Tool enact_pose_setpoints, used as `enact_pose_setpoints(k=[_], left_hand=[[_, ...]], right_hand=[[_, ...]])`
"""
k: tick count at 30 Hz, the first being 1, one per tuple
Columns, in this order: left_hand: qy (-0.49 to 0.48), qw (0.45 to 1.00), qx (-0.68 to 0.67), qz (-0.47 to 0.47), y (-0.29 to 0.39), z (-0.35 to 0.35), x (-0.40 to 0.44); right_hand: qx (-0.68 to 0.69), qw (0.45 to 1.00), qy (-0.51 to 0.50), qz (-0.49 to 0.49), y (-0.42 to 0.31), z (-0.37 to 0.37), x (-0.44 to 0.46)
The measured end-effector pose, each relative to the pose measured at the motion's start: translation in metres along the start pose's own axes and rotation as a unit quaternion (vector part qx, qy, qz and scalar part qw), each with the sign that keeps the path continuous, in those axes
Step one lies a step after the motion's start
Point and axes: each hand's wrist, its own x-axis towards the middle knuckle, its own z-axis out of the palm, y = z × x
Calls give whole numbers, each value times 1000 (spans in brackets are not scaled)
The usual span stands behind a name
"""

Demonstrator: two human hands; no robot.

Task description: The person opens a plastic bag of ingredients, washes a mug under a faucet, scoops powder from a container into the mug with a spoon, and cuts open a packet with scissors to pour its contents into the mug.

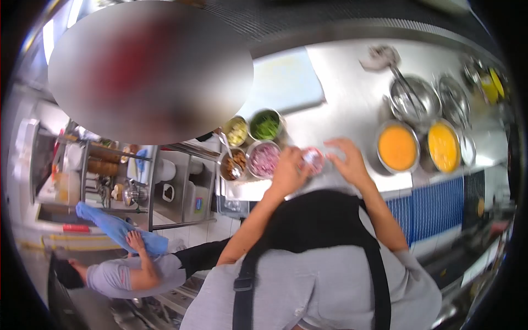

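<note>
The person's left hand [290,171] is bending its fingers onto the near-left edge of a small, round, red-and-white item [312,160], though blur is hiding whether they are gripping it. The right hand [348,161] is hovering on the item's other side, thumb and fingers spread apart and holding nothing. The item is sitting just to the right of a round steel bowl [248,166] of chopped purple-pink onion [265,160], all on a shiny steel worktop [352,107]. Just beyond the onion bowl, chopped green leaves [267,127] are filling another round metal bowl; beyond it to the left, pale yellow pieces [236,133] are lying in a third. Directly left of the onion bowl, a metal spoon [237,169] is leaning in brown chopped food [226,166]. Farther beyond it, a pale-blue rectangular cutting board [286,80] is lying flat. Well to the right of the onion bowl, two metal containers are holding smooth orange liquid [397,147] and yellow liquid [443,147], and a wire whisk [410,88] is leaning in a wide steel mixing bowl [435,111] behind them. Well to its left, a grey-shirted co-worker [157,278] is handling a light-blue sheet [113,224].
</note>
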Motion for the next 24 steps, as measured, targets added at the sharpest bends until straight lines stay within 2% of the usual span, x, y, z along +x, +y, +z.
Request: enact_pose_setpoints(k=[2, 7, 8, 10, 14, 16, 17, 22, 23, 24], left_hand=[[7, 999, 4, -44, -7, 13, 0], [34, 999, -38, 1, 3, 1, 2], [66, 997, -48, 10, 0, 6, 0], [72, 997, -25, 18, -1, 2, -3], [59, 996, 21, -58, -4, 1, -14], [51, 993, 25, -103, 2, -3, -17], [48, 993, 30, -107, -2, -1, -17], [43, 994, 19, -102, -16, 5, -16], [26, 993, 1, -117, -12, -3, -12], [6, 991, -18, -133, -3, -10, -12]], right_hand=[[-3, 997, -68, -25, 3, 9, 3], [-12, 990, -131, -41, -22, 19, 9], [-24, 989, -140, -48, -31, 17, 10], [-34, 985, -161, -47, -33, 18, 14], [-76, 976, -166, -115, -20, 31, 19], [-105, 970, -188, -115, -2, 41, 21], [-128, 960, -241, -64, -9, 40, 26], [-124, 960, -232, -97, -12, 43, 37], [-102, 967, -206, -106, -17, 39, 36], [-130, 962, -183, -153, -10, 38, 34]])
